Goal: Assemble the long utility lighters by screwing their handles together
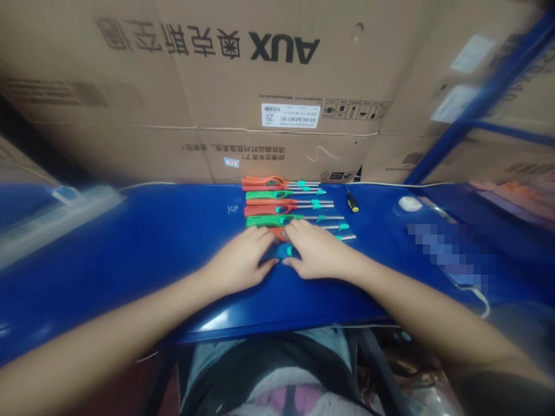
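Note:
Several long-necked lighters lie side by side in a column on the blue table, with handles to the left and metal tubes to the right. Among them are a green lighter (264,221) and a red-orange lighter (264,210), both with teal triggers. At the near end of the column is a blue lighter (280,252), mostly covered by my hands. My left hand (240,260) curls round its left part, thumb on the near side. My right hand (318,249) grips its right part, with fingertips reaching over a neighbouring orange lighter (278,233).
A large cardboard box (195,86) stands like a wall behind the blue table (173,231). To the right of the lighters lie a small black-and-yellow screwdriver (353,202) and a white rounded object (410,203). Blue metal posts (472,110) rise at the right.

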Motion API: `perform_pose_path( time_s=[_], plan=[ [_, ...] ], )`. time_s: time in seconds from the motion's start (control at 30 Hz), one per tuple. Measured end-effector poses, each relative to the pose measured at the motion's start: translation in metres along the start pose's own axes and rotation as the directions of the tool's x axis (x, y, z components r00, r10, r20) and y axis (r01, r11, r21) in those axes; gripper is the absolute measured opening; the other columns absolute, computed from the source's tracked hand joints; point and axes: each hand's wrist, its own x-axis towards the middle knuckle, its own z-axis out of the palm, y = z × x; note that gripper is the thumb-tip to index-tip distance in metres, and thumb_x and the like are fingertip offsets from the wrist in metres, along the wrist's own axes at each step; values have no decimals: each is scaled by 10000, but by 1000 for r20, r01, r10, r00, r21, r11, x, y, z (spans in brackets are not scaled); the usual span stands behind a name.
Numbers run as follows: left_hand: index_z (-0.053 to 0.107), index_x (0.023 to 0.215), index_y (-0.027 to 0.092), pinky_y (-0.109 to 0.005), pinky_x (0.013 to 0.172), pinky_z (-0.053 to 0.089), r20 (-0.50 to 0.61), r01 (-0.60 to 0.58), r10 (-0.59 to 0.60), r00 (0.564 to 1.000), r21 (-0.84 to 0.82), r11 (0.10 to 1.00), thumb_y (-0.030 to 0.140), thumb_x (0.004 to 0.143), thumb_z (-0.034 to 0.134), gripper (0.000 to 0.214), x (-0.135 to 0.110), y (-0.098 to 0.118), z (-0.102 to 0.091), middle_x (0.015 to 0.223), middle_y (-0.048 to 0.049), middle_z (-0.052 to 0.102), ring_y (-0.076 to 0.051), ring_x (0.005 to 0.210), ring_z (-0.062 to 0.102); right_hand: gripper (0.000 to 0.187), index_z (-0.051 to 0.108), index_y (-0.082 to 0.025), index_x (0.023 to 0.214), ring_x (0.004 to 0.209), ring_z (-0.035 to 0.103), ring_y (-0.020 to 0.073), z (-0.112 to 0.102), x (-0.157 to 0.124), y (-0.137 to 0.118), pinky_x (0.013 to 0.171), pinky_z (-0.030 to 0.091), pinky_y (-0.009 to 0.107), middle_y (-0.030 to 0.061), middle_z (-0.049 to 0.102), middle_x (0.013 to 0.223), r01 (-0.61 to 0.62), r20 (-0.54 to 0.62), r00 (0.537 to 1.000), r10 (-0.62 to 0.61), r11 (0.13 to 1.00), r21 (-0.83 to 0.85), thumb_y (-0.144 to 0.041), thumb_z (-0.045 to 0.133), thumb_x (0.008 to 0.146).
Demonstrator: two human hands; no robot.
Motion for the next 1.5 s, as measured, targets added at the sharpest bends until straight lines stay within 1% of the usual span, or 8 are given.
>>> perform_pose_path(
  time_s=[0.17,0.37,0.57,0.83,0.97,1.17,1.3,1.5],
  plan=[
    [612,1106,170,-481,949,542,-12,32,-32,999,14,999,249,907,638,216,0,-2,0,1122,-132,657,-309,1086,610,345,606,-113,1064,998,596,293,0,1,-1,845,501,409,135,639,1033,-32,4,999,32,999,41,-380,705,869],
    [612,1131,163,-463,936,544,-5,38,-38,999,39,999,268,921,646,237,1,-7,1,1102,-128,656,-299,1067,623,331,599,-121,1050,1042,583,286,5,3,1,877,488,399,137,626,1083,-39,-76,996,43,998,53,-376,711,871],
    [621,1136,161,-458,937,536,17,28,-30,999,84,996,253,923,647,234,3,-6,-1,1130,-124,665,-304,1090,628,364,594,-121,1005,940,596,257,7,5,7,815,492,371,119,633,998,-9,-56,998,14,997,80,-420,740,858],
    [634,1088,185,-450,886,510,38,64,-70,997,147,987,263,907,656,199,1,1,-6,1107,-109,675,-316,1093,625,373,618,-111,1028,960,622,292,6,2,-4,841,493,396,143,657,996,-31,-14,999,31,999,11,-445,707,887],
    [630,1098,195,-441,885,498,16,48,-51,999,164,985,270,893,669,222,-1,2,-7,1117,-100,667,-312,1092,614,359,589,-129,1027,901,615,255,6,2,-5,785,485,366,119,648,981,-31,-4,1000,31,997,68,-429,714,876],
    [596,1317,228,-439,927,493,69,-70,59,996,164,984,257,965,584,353,-1,-2,-9,1193,-109,635,-299,1126,577,266,558,-136,995,868,590,239,9,1,-3,756,461,357,110,629,961,20,-42,999,-17,997,73,-360,649,884],
    [605,1314,227,-451,963,498,60,-98,90,994,146,985,246,979,566,338,-1,-4,-10,1210,-112,644,-295,1144,583,233,528,-164,953,818,576,223,10,2,-1,703,441,339,91,619,926,39,-38,999,-35,994,102,-339,654,865],
    [595,1323,200,-439,1050,510,12,-154,154,988,21,988,224,997,551,330,-1,-10,-5,1285,-120,655,-276,1219,600,378,525,-189,955,796,590,196,5,4,10,674,419,299,54,641,931,31,-7,1000,-30,971,235,-452,769,839]
  ],
)
